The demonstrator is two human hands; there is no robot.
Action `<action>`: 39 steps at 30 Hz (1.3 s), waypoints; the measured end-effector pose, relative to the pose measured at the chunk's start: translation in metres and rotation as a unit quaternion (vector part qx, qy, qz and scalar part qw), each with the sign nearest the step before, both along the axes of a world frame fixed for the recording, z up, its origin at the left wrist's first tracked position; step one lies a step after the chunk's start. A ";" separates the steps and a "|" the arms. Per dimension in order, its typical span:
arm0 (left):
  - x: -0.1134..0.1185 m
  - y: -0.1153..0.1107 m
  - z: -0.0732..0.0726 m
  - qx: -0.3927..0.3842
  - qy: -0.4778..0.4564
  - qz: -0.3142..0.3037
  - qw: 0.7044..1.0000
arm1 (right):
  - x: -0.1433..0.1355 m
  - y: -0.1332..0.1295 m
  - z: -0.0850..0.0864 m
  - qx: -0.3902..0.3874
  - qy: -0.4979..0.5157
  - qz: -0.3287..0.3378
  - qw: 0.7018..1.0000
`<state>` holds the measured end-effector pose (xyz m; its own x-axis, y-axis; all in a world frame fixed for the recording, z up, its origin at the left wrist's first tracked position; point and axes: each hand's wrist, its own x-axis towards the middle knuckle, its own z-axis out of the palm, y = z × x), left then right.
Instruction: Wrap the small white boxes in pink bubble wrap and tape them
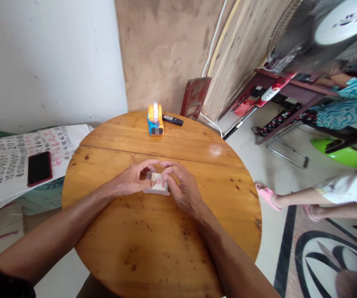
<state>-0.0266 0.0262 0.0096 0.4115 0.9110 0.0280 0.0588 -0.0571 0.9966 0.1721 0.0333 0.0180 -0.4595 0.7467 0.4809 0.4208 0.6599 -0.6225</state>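
A small whitish box-shaped packet (157, 187) with faint red print lies near the middle of the round wooden table (153, 240). My left hand (136, 177) grips its left side, thumb on top and fingers curled behind. On the right side my right hand (181, 184) holds it too, thumb and fingertips pressed on the packet. The fingertips at the far side are partly hidden. Beyond the hands stands an orange and blue tape dispenser (155, 120) with a roll of tape in it. A slim black device (172, 120) lies just right of the dispenser.
At left, a phone (39, 169) rests on printed white sacking (63, 138). A wooden chair back (196, 96) stands behind the table. A standing fan (308, 41) is at right, with other people's legs and a pink slipper (268, 196) nearby.
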 end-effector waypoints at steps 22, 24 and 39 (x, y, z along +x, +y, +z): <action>0.005 -0.011 -0.009 -0.008 -0.022 -0.075 0.997 | 0.012 0.008 0.013 -0.186 0.267 -0.042 0.944; 0.004 -0.011 -0.006 -0.031 -0.058 -0.090 0.994 | 0.013 0.012 0.012 -0.203 0.287 -0.063 0.934; 0.006 -0.003 0.000 -0.093 -0.046 0.011 0.995 | 0.017 0.045 -0.012 -0.285 0.313 -0.148 0.894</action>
<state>-0.0206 0.0230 0.0092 0.3953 0.9126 -0.1046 -0.0348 0.1287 0.9911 0.1893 0.0781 0.0060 0.0247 0.9968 0.0765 -0.0232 0.0771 -0.9968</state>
